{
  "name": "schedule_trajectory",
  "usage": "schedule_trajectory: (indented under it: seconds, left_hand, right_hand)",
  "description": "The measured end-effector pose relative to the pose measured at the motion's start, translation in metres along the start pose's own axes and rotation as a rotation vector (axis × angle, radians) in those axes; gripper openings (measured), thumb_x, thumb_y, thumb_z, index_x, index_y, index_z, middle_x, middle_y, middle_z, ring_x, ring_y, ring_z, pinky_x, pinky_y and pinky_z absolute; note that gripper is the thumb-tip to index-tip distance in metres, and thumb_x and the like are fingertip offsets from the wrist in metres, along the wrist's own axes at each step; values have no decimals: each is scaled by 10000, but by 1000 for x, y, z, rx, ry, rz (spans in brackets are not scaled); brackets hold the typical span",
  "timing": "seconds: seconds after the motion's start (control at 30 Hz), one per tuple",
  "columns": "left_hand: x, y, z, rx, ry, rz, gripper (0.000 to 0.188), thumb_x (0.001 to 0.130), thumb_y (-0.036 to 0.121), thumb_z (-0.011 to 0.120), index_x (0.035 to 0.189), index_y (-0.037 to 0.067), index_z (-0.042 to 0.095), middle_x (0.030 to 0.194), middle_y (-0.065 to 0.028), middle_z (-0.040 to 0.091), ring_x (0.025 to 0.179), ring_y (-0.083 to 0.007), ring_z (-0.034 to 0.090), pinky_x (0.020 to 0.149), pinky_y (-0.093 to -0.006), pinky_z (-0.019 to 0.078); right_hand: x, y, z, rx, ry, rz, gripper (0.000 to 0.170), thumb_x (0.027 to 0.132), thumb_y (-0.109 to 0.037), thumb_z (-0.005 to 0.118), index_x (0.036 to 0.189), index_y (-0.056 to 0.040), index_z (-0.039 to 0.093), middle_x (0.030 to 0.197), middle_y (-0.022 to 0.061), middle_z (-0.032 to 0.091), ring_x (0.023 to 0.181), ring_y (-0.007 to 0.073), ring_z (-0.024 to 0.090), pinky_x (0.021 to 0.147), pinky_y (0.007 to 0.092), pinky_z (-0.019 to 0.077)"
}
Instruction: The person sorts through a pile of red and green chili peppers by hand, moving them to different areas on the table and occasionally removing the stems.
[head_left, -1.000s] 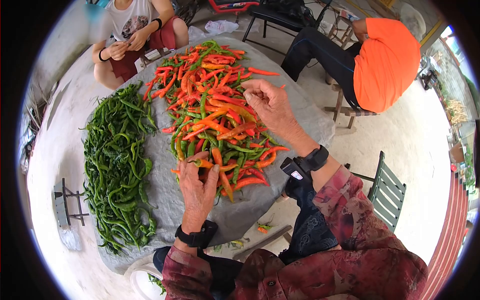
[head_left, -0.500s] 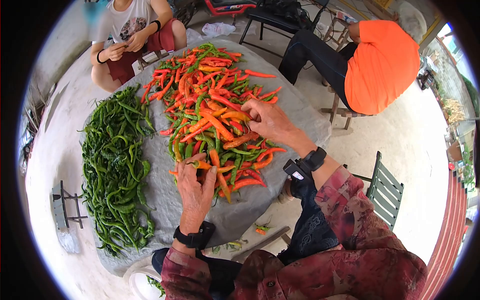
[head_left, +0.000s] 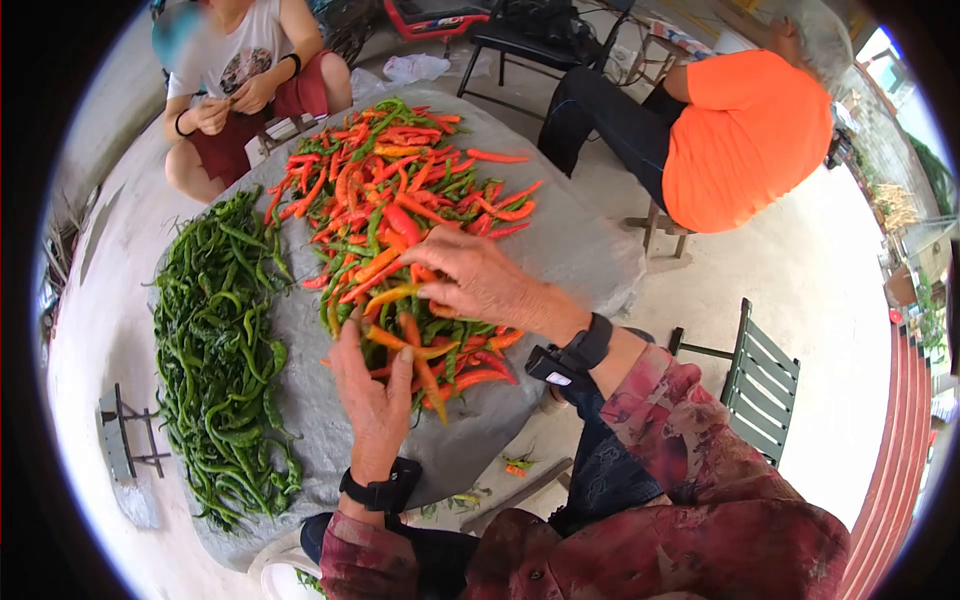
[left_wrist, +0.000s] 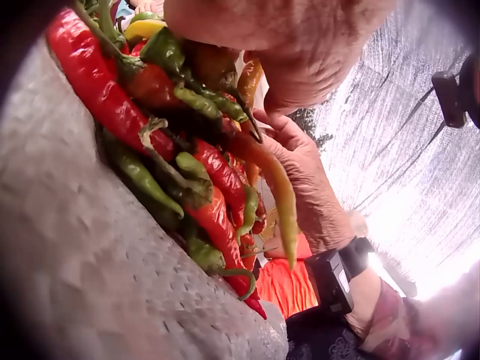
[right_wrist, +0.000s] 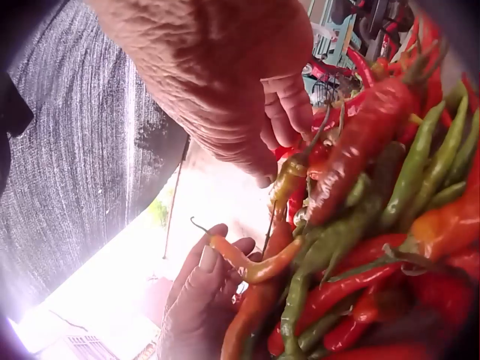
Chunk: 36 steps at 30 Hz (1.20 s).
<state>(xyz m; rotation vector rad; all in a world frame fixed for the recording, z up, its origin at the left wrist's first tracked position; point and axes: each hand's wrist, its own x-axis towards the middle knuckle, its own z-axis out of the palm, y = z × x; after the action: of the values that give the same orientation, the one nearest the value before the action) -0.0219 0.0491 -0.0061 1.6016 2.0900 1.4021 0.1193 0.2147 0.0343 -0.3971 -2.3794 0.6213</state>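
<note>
On the grey sheet lies a mixed heap of red, orange and green chili peppers (head_left: 410,180). My right hand (head_left: 480,275) is over its near part, thumb and fingertips at one end of a yellow chili pepper (head_left: 390,296). The right wrist view shows the thumb tip against a yellow pepper's stem end (right_wrist: 289,180). At the heap's near left edge, my left hand (head_left: 368,395) holds an orange-yellow chili pepper (head_left: 385,338) between thumb and fingers. A curved orange pepper (right_wrist: 255,266) is by those fingertips in the right wrist view.
A long pile of green chilies (head_left: 220,370) lies along the left of the grey sheet (head_left: 300,420). One person (head_left: 245,70) sits at the far left, another in an orange shirt (head_left: 745,140) at the right. A green slatted chair (head_left: 760,385) and a white bucket (head_left: 275,575) stand nearby.
My right hand has moved left and toward me across the heap, and the yellow pepper has come along with it. My left hand stays at the near left edge.
</note>
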Motion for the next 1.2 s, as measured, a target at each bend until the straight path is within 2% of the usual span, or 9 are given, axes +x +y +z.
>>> schedule_trajectory:
  seconds: [0.07,0.27,0.33,0.47,0.63,0.77,0.9,1.07,1.2]
  left_hand:
    - [-1,-7,-1,38,32,59,616,924,165,639,1422,-41,340,1315,-203,446,1229,-304,480,994,-382,424]
    - [1,8,-6,10,56,25,615,948,215,612,1430,-35,324,1329,-200,413,1252,-315,440,1009,-385,403]
    - [2,12,-5,-61,77,-6,598,933,185,622,1414,-34,342,1350,-222,389,1286,-378,390,1060,-458,351]
    - [2,5,-4,23,119,97,596,922,180,622,1414,-22,353,1400,-224,362,1339,-394,330,1085,-481,317]
    - [0,1,-7,249,118,211,555,879,153,634,1363,-4,414,1451,-204,340,1368,-424,285,1116,-547,240]
    - [-1,0,-9,314,114,242,497,882,144,627,1322,1,446,1439,-200,356,1367,-436,284,1108,-564,246]
    - [-2,2,-12,313,104,251,464,883,135,619,1299,1,465,1431,-201,366,1360,-441,291,1103,-571,250]
    - [3,5,-15,293,111,250,449,875,114,619,1290,10,482,1363,-191,449,1325,-425,354,1092,-572,262]
    - [8,4,-10,181,85,258,396,868,90,612,1248,18,533,1224,-156,559,1222,-395,468,1084,-571,273]
  right_hand:
    - [0,-1,1,-32,16,-12,426,726,-57,724,1131,-42,592,956,102,543,924,298,592,774,388,514]
    - [-10,-1,-5,-235,-118,12,517,717,-91,755,1187,-49,544,958,127,565,904,315,612,729,410,526]
    - [-15,-2,-7,-228,-205,17,503,779,-113,717,1243,-64,531,970,120,585,936,318,612,756,425,516]
    - [-12,-6,-5,-213,-41,-85,398,786,-96,708,1159,-71,573,914,88,586,855,298,618,702,402,531]
    - [-7,-19,-2,-88,73,-51,290,801,-40,693,1079,-56,613,888,86,582,846,265,619,689,374,522]
    - [-4,-20,4,198,172,-16,202,821,-5,687,1013,-36,634,872,78,590,770,229,614,638,334,501]
    - [-4,-24,6,258,146,11,173,829,6,681,991,-29,633,866,69,599,716,207,608,617,315,492]
    - [-3,-30,13,462,47,19,126,808,12,675,926,-10,637,815,83,603,719,221,635,635,337,502]
    - [-7,-35,11,522,-117,-8,174,776,-1,746,920,-45,659,866,62,645,776,201,651,666,312,516]
